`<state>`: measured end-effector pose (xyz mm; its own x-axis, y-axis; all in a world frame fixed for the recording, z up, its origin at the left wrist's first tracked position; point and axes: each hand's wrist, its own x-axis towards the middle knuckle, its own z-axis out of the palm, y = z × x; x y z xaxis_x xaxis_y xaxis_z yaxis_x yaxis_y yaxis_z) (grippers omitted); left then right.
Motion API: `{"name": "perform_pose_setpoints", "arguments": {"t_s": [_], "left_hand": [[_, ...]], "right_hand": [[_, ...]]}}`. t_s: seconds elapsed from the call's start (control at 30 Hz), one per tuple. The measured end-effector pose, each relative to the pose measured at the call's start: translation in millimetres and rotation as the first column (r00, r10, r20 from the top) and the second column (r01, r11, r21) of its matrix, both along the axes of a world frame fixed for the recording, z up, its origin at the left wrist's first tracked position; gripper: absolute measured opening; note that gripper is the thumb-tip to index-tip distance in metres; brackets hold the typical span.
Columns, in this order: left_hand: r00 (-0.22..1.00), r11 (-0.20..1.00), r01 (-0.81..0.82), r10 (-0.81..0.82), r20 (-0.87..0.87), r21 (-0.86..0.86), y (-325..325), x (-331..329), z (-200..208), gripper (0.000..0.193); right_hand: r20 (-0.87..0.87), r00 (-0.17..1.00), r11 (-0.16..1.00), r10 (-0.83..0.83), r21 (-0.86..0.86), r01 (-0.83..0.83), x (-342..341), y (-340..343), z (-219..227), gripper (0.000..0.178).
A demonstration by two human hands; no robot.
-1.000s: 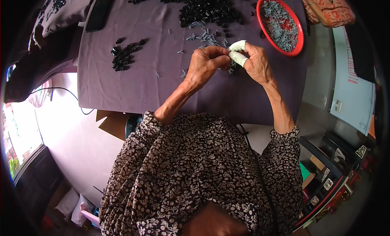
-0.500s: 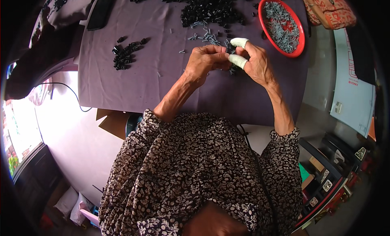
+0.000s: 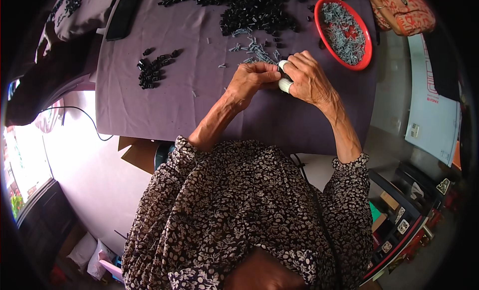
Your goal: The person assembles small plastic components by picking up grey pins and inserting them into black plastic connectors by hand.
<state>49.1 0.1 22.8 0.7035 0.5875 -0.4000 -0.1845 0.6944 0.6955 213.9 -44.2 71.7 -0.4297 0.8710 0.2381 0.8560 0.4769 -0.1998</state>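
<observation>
We look down on both hands meeting just above the purple tablecloth (image 3: pixel 164 100), fingertips drawn together over something too small for us to make out. The left hand (image 3: pixel 249 83) curls into a pinch, thumb and forefinger pressed shut toward the right; the right hand (image 3: pixel 309 80) answers it, knuckles up, with white finger cots (image 3: pixel 284 84) on the fingertips that touch the left hand's. Whatever they grip sits right between the two pinches, so neither hand is nearer than the other. Just beyond the fingertips lies a loose scatter of small grey pins (image 3: pixel 254 49), thin, metallic-looking, pointing every way. Farther beyond spreads a big heap of small black plastic pieces (image 3: pixel 249 10), blocky and matte. To the right of the right hand, near it, sits a shallow red round dish (image 3: pixel 368 40) filled with more grey pins. Well off to the left of the left hand we see a small cluster of black pieces (image 3: pixel 152 70), and beyond that a dark phone (image 3: pixel 122 16) lying flat.
</observation>
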Motion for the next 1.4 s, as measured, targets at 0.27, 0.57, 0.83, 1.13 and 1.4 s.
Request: {"name": "perform_pose_setpoints", "arguments": {"t_s": [0.27, 0.57, 0.83, 1.13, 1.4], "left_hand": [[0.995, 0.997, -0.049, 0.054, -0.085, 0.059, -6, 5, -2, 0.016], [0.997, 0.993, 0.016, -0.007, -0.078, 0.12, -7, 5, 10, 0.018], [0.996, 0.987, -0.007, 0.022, -0.087, 0.16, -12, 10, 7, 0.018], [0.976, 0.949, 0.128, -0.068, -0.208, 0.288, -17, 11, 16, 0.017], [0.98, 0.96, 0.152, -0.115, -0.161, 0.237, -18, 9, 18, 0.016]], "right_hand": [[0.005, 1.0, 0.999, -0.015, 0.052, 0.015, -5, -2, -5, 0.013], [0.07, 0.997, 0.996, 0.011, 0.09, -0.017, 6, -5, -10, 0.012], [0.077, 0.997, 0.987, 0.011, 0.158, -0.023, 8, -5, -5, 0.022], [0.026, 0.991, 0.982, 0.128, 0.137, -0.131, 19, -12, -11, 0.021], [0.038, 0.982, 0.969, 0.184, 0.162, -0.188, 20, -12, -12, 0.019]]}}
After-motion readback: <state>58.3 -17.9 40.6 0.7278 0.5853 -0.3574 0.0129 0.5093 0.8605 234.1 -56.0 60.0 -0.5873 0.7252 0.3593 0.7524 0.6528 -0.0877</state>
